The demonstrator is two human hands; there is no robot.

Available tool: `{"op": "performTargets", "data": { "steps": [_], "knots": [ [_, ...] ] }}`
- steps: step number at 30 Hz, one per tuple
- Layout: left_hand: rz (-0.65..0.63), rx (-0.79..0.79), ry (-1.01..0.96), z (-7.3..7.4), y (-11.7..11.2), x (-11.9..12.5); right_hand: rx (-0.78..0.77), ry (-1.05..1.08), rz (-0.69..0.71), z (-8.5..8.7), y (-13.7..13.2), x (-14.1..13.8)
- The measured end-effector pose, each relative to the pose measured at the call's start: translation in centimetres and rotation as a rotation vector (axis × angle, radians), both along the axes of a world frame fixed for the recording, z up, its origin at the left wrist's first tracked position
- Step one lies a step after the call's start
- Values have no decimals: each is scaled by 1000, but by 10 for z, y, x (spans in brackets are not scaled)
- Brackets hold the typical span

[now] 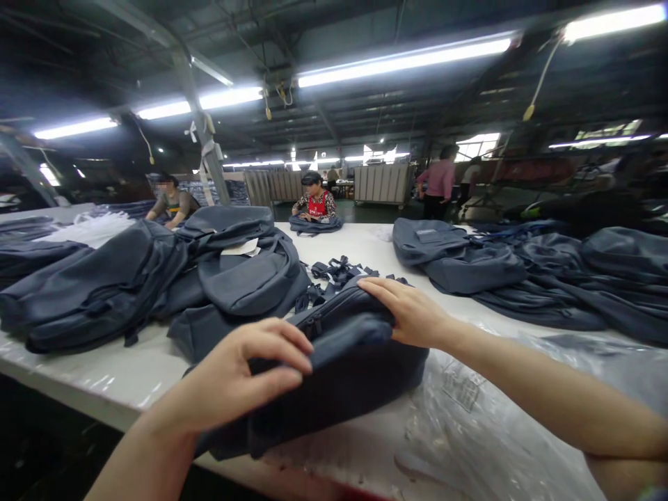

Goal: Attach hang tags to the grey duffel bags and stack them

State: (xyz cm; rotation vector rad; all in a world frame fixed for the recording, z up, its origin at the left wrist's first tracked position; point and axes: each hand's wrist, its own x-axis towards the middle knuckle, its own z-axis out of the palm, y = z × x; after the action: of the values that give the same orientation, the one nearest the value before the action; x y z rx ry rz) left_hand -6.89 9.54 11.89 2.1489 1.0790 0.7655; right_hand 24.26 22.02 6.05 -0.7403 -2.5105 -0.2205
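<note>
Navy bag (344,390) on white table (360,240): your right hand (404,309) grips its top edge, your left hand (255,362) curls at its near side, can't tell if gripping.

We see long tube lights (407,61) glowing beneath a dark, beamed ceiling (355,28), and a cord (529,111) hanging near one of them. To our left, a metal post (186,85) rises beyond the white bench (360,240). Farther back, we make out pale ribbed panels (382,184), dark floor (410,212) and a bright window (477,147).
</note>
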Motion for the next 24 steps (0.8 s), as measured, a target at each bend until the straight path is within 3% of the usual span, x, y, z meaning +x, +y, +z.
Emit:
{"op": "performTargets", "data": {
  "steps": [1,2,3,6,8,13,16,21,24],
  "knots": [
    [-150,-42,14,4,-10,6,-2,-6,0,0,-1,1],
    [-198,-47,29,6,-17,12,-4,-9,-3,-1,-3,1],
    [-148,-21,64,6,-20,16,-7,-10,-6,0,-4,1],
    [377,189,319,-9,-11,24,-21,-1,-8,1,-5,0],
    [621,256,528,-24,2,30,-30,2,-16,1,-5,-2],
    [800,310,707,-41,21,49,-51,-5,-43,2,-5,-6],
    [829,342,710,-40,28,58,-90,4,-22,11,-16,-5],
    [748,325,585,-37,30,65,-84,43,101,34,-40,-22],
    [677,332,499,-38,25,58,12,-13,159,29,-42,-49]
  ]
}}
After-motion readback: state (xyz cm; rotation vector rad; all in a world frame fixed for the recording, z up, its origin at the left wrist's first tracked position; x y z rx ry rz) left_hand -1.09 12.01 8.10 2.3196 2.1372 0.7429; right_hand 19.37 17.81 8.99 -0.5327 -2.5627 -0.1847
